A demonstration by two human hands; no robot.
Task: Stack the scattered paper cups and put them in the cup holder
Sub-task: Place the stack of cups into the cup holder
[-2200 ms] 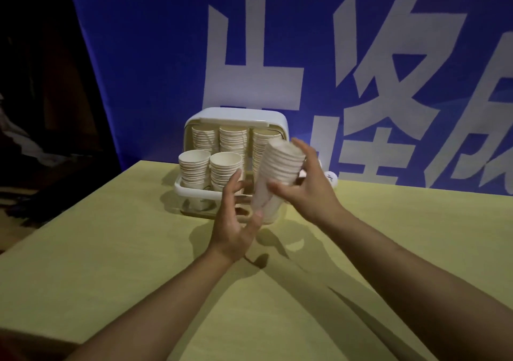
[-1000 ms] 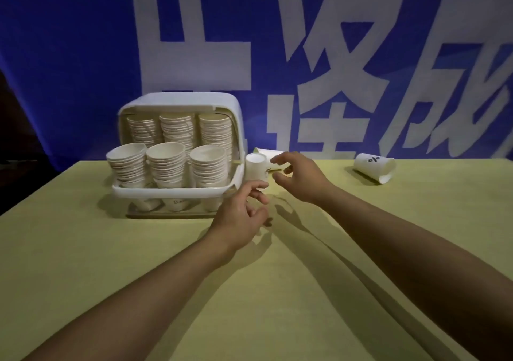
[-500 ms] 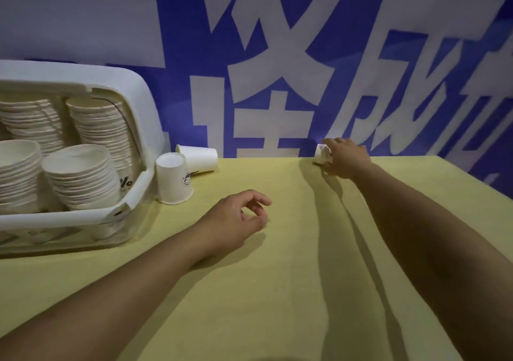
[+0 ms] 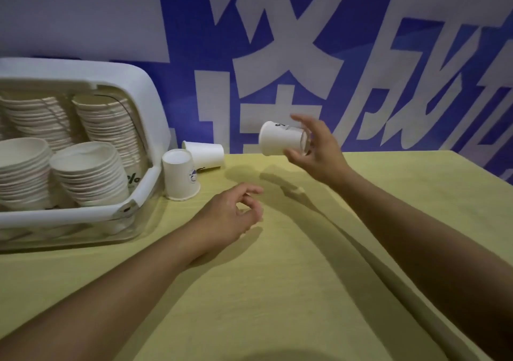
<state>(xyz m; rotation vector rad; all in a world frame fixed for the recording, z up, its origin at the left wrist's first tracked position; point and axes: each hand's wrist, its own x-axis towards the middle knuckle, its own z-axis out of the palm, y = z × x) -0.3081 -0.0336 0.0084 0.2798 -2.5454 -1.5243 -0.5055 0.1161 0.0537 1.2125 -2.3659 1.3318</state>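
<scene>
Paper cup [image 4: 280, 138] held sideways in raised right hand [image 4: 319, 149]; left hand [image 4: 230, 213] hovers, fingers loosely curled, empty.

The cup holder [image 4: 150, 102] and its leftmost cup stacks [image 4: 19, 166] run past the left edge

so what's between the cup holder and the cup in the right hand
In the head view, two loose cups: an upside-down cup beside the cup holder and a cup on its side behind it, then bare table below the held cup.

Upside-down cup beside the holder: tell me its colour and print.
White cup with a small blue round logo on its side; head view shows it.
</scene>
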